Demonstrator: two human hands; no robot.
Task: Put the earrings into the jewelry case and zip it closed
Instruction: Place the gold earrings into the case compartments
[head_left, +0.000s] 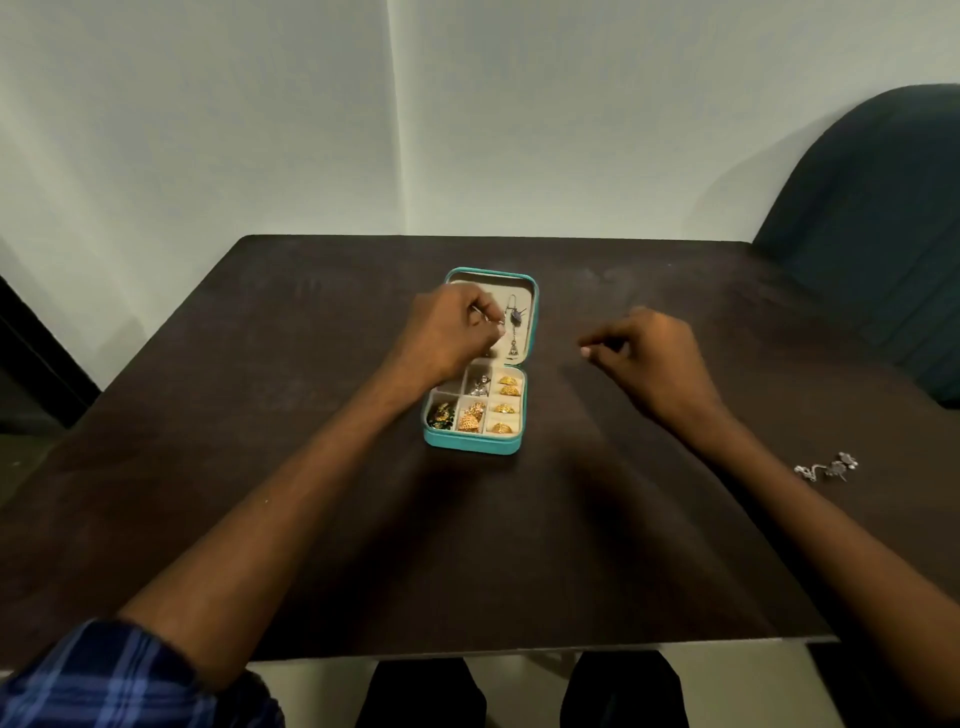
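A teal jewelry case (470, 446) lies open in the middle of the dark table, its lid flat at the far end. Gold earrings (506, 395) and other pieces fill its small compartments. A long silver dangling earring (514, 332) lies along the lid's cream lining. My left hand (449, 332) hovers over the lid and pinches a small silver piece beside that earring. To the right of the case my right hand (649, 358) floats above the table with fingers loosely curled and nothing visible in it. More silver earrings (828, 466) lie loose near the table's right edge.
The dark wooden table (311, 467) stands against a pale wall. A dark upholstered chair (872, 234) is at the far right corner. My legs show below the table's near edge.
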